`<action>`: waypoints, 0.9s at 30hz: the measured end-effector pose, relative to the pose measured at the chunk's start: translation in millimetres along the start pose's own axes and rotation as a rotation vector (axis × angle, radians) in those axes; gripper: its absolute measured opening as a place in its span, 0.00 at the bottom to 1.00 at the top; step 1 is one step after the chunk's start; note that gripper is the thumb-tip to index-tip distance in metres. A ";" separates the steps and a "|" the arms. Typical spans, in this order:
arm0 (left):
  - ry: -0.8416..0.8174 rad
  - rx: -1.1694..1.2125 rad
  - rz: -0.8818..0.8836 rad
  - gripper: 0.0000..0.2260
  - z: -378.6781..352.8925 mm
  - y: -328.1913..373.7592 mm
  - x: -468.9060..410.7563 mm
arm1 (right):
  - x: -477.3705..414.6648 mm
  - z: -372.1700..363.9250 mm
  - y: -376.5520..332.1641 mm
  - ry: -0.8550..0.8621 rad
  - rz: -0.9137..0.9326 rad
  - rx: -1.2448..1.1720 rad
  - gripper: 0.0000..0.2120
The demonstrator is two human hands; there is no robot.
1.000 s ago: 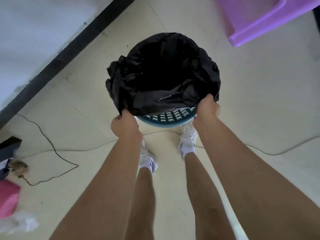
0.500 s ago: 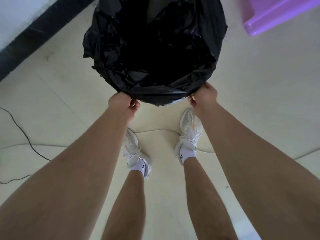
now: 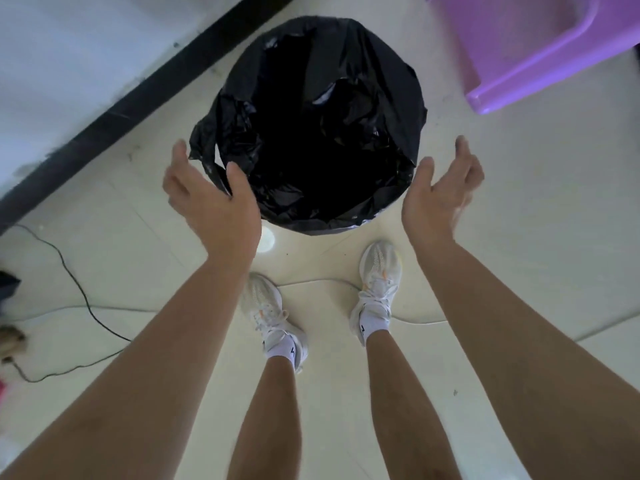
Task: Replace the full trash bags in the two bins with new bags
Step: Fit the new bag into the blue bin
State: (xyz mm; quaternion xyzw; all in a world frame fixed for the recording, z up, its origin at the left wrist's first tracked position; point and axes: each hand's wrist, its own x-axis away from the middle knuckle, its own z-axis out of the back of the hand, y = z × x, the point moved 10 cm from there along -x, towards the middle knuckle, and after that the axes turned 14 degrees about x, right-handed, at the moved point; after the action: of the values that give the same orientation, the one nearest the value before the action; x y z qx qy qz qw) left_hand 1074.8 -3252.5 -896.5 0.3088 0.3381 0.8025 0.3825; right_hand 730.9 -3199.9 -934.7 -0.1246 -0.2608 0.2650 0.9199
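Both hands (image 3: 214, 199) (image 3: 440, 192) now off the seemingly seated black bag (image 3: 311, 133).

Both arms bare, stretched fwd and down from near edge, roughly parallel. Left hand (image 3: 211, 199) open, palm turned inward to the right, fingers spread and lightly curled, thumb far side; holding nothing. Right hand (image 3: 441, 192) open too, palm facing left and up, fingers loosely bent, thumb raised; holding nothing. Hands well apart. Legs bare below, feet in white socks & sneakers.
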 end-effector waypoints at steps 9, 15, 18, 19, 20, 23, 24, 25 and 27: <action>-0.363 -0.043 0.347 0.23 -69.3 -56.8 -59.0 | -73.3 -69.9 -35.2 -0.357 0.212 0.101 0.23; -0.291 -0.165 0.280 0.15 -23.9 -64.5 -60.9 | -35.1 -48.6 -70.2 -0.204 0.504 0.549 0.36; -0.316 -0.175 0.291 0.15 -19.5 -74.0 -59.2 | 25.8 -40.5 -149.2 0.143 1.084 0.580 0.30; -0.311 -0.160 0.309 0.16 -19.6 -77.8 -58.7 | 42.4 -56.7 -165.1 0.160 1.251 0.651 0.29; -0.301 -0.139 0.341 0.16 -19.2 -82.3 -57.8 | 52.0 -82.8 -171.5 0.114 1.384 0.811 0.29; -0.273 -0.074 0.406 0.18 -20.8 -91.6 -54.8 | 29.1 -154.3 -140.1 -0.113 1.439 1.486 0.26; -0.278 -0.054 0.409 0.18 -24.1 -91.2 -54.0 | 15.6 -162.0 -130.2 -0.114 1.392 1.678 0.26; -0.290 -0.033 0.407 0.18 -28.7 -89.5 -53.3 | 6.9 -162.9 -126.4 -0.096 1.357 1.805 0.26; -0.300 -0.006 0.405 0.18 -35.9 -85.5 -54.3 | 4.7 -155.7 -132.4 -0.066 1.325 1.788 0.25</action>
State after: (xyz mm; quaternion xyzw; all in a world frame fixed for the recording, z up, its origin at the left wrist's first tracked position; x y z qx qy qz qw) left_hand 1110.4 -3267.2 -996.8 0.4846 0.2065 0.8090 0.2607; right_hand 875.2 -3321.1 -1013.8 0.4754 0.1179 0.7995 0.3477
